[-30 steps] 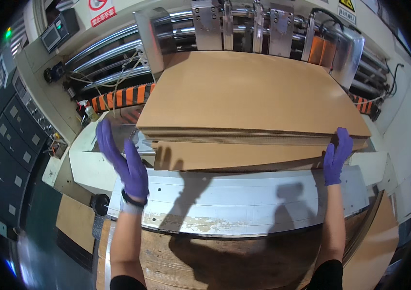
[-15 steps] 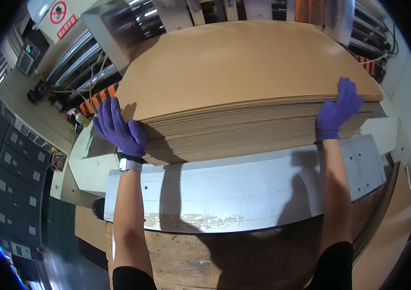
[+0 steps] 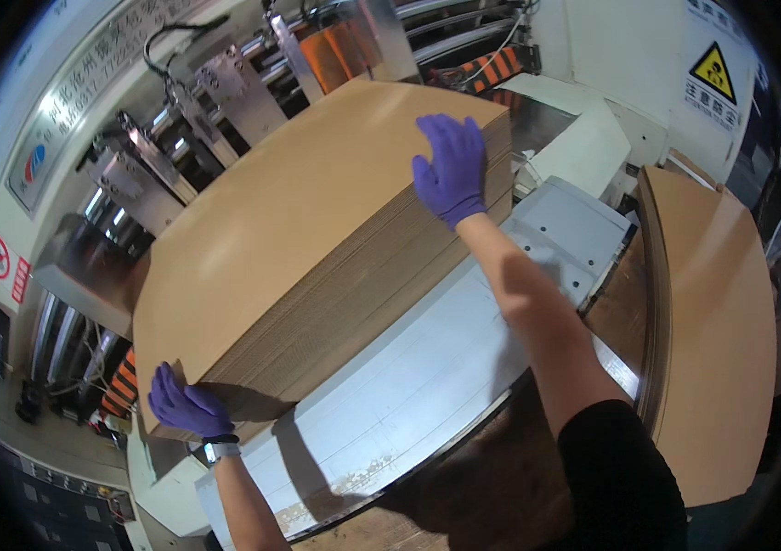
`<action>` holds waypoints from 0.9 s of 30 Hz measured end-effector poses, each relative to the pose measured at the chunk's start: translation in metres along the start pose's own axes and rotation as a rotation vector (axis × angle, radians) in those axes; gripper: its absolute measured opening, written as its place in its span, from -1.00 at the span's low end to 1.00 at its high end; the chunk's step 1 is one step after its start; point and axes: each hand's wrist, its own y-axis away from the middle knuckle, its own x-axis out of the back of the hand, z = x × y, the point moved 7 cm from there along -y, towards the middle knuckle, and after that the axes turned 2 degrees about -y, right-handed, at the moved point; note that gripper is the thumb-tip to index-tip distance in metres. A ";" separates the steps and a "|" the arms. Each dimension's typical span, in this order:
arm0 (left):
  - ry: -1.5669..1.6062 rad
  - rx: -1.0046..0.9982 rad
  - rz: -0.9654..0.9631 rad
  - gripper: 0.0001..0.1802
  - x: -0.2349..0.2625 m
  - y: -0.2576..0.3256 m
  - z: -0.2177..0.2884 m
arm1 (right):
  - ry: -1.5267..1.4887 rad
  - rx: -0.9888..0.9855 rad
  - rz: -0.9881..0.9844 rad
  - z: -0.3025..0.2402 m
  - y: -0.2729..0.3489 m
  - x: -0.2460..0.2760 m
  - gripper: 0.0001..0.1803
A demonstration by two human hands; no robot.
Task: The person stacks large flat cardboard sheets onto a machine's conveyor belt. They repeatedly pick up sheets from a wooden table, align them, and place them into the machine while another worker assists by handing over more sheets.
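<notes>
A thick stack of brown corrugated cardboard sheets (image 3: pixel 289 202) lies on the machine bed in front of me, its layered near side facing me. My left hand (image 3: pixel 186 402), in a purple glove with a watch at the wrist, rests against the stack's near left corner, fingers extended. Toward the right end, my right hand (image 3: pixel 453 170), gloved in purple too, lies over the top near edge with fingers spread. Neither hand is closed around a sheet. A pale metal plate (image 3: pixel 409 395) runs along the foot of the stack on my side.
Another stack of cardboard (image 3: pixel 712 321) stands to the right. Behind the main stack is a machine with metal brackets (image 3: pixel 239 92) and rollers. Orange-and-black striped guards (image 3: pixel 492 69) flank it. A worn wooden surface (image 3: pixel 501 468) lies below the plate. A yellow warning sign (image 3: pixel 714 72) is on the right wall.
My view has turned to the right, so the stack now slants and the second stack shows fully. My right hand has shifted further onto the top edge; the left stays at the left corner.
</notes>
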 end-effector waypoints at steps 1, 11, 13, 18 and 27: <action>0.002 -0.016 -0.025 -0.47 -0.002 0.003 -0.003 | 0.003 -0.021 -0.027 -0.001 0.001 0.000 -0.46; 0.284 -0.072 -0.381 -0.32 0.119 0.060 0.032 | -0.056 -0.239 -0.382 -0.059 0.106 0.092 -0.31; 0.455 -0.078 -0.514 -0.27 0.180 0.117 0.069 | 0.054 -0.329 -0.549 -0.069 0.169 0.149 -0.31; 0.467 0.109 -0.794 -0.37 0.355 0.265 0.101 | -0.043 -0.536 -0.646 -0.148 0.305 0.292 -0.34; 0.078 0.460 -0.933 -0.52 0.463 0.353 -0.089 | 0.114 -0.195 -0.865 -0.208 0.365 0.432 -0.46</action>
